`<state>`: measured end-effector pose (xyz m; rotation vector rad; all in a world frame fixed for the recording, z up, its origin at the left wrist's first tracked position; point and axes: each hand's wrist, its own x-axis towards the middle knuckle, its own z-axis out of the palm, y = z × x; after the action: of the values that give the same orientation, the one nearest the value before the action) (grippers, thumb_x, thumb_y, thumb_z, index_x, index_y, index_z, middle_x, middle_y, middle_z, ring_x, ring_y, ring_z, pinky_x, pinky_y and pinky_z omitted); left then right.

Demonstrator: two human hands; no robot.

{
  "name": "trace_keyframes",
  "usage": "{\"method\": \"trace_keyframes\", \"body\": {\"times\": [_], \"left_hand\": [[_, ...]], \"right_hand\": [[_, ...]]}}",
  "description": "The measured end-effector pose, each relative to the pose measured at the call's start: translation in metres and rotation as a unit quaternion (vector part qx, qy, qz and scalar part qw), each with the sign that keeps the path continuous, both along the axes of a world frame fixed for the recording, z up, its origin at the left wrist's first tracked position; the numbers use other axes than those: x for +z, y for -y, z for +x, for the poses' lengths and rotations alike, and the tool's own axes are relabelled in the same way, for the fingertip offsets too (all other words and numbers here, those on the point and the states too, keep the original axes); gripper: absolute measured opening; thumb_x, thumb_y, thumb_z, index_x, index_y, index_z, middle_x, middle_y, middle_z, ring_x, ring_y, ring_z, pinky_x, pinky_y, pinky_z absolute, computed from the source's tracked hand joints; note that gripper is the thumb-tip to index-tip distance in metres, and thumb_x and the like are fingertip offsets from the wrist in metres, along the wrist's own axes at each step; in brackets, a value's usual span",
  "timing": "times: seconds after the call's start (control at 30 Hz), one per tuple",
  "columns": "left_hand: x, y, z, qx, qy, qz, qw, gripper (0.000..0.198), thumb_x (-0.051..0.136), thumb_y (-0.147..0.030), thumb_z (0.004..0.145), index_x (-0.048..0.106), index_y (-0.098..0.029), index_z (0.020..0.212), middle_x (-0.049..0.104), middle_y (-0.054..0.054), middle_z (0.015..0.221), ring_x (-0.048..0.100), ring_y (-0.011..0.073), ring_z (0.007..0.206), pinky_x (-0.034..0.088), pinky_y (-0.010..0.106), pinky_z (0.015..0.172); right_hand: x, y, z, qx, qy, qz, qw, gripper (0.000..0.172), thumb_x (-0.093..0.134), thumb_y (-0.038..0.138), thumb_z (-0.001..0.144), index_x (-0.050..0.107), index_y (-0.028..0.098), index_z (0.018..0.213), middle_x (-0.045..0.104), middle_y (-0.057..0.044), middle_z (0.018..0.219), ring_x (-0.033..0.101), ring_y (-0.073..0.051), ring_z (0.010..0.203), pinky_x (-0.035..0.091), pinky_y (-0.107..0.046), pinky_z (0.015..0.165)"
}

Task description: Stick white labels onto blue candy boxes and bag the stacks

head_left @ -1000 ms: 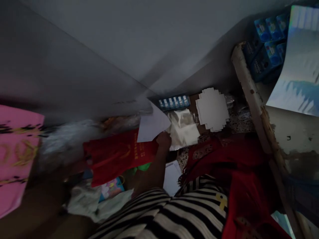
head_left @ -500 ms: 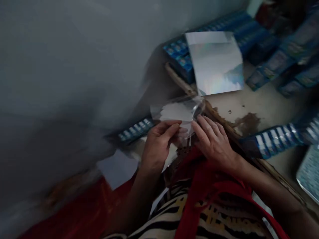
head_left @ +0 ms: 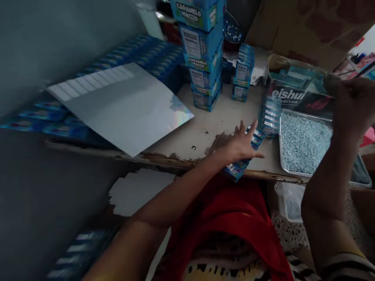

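My left hand (head_left: 238,146) is open with fingers spread, resting on the worn white table (head_left: 205,128) beside a row of small blue boxes (head_left: 255,137) at its front edge. My right hand (head_left: 351,103) is raised at the far right above a metal tray of pale blue candies (head_left: 301,142). Its fingers are curled and blurred, and what they pinch is unclear. A shiny holographic sheet (head_left: 125,105) lies on the table's left side.
A tall stack of blue "Caramelo Macizo" boxes (head_left: 202,50) and a shorter stack (head_left: 244,72) stand at the back. A black printed bag (head_left: 299,97) and cardboard (head_left: 307,23) sit behind the tray. White paper pieces (head_left: 137,191) lie below the table; red cloth (head_left: 234,218) covers my lap.
The view swung up from the floor to the table. Both hands left the clear wrapper; my left hand reached onto the table by the blue boxes and my right rose over the tray.
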<state>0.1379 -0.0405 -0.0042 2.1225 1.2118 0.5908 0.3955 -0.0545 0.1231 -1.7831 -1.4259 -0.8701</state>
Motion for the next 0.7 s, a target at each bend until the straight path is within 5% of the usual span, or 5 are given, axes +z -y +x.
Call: {"method": "trace_keyframes", "body": {"times": [0.13,0.3,0.43,0.57,0.7], "left_hand": [[-0.007,0.015,0.011,-0.04,-0.203,0.021,0.978,0.089,0.071,-0.05,0.09,0.037,-0.031,0.169,0.06,0.02,0.151,0.074,0.0361,0.108,0.058,0.045,0.089],[-0.007,0.058,-0.007,0.068,-0.238,0.025,0.968,0.092,0.073,-0.049,0.088,0.037,-0.028,0.169,0.059,0.021,0.149,0.065,0.0429,0.126,0.058,0.049,0.098],[-0.024,0.107,-0.018,0.146,-0.208,0.051,0.966,0.091,0.073,-0.045,0.091,0.032,-0.028,0.171,0.05,0.023,0.158,0.068,0.0427,0.123,0.063,0.046,0.087],[-0.036,0.138,-0.023,0.18,-0.199,0.064,0.961,0.095,0.078,-0.057,0.089,0.035,-0.027,0.169,0.051,0.024,0.155,0.071,0.0407,0.119,0.065,0.042,0.079],[-0.031,0.132,-0.045,0.102,-0.158,0.051,0.981,0.108,0.081,-0.075,0.078,0.04,-0.027,0.165,0.06,0.022,0.148,0.072,0.0403,0.119,0.064,0.041,0.077]], "right_hand": [[0.011,-0.014,0.04,-0.107,-0.057,-0.014,0.992,0.056,0.084,0.067,0.077,0.085,0.011,0.086,0.075,-0.011,0.072,0.069,-0.022,0.068,0.041,-0.042,0.069],[-0.007,-0.024,-0.026,-0.086,-0.057,0.058,0.993,0.047,0.075,0.062,0.092,0.068,0.018,0.075,0.065,-0.008,0.079,0.067,-0.027,0.085,0.044,-0.047,0.083],[-0.075,-0.048,-0.108,0.109,-0.037,-0.203,0.972,0.05,0.068,0.066,0.097,0.064,0.019,0.082,0.068,-0.005,0.081,0.064,-0.019,0.079,0.043,-0.035,0.077],[-0.156,-0.072,-0.148,0.283,-0.021,-0.454,0.845,0.041,0.075,0.058,0.094,0.067,0.02,0.079,0.069,-0.001,0.075,0.062,-0.013,0.073,0.033,-0.028,0.064],[-0.196,-0.077,-0.144,0.334,-0.09,-0.526,0.777,0.025,0.081,0.031,0.089,0.069,0.016,0.073,0.066,0.004,0.068,0.058,-0.008,0.066,0.029,-0.025,0.062]]}}
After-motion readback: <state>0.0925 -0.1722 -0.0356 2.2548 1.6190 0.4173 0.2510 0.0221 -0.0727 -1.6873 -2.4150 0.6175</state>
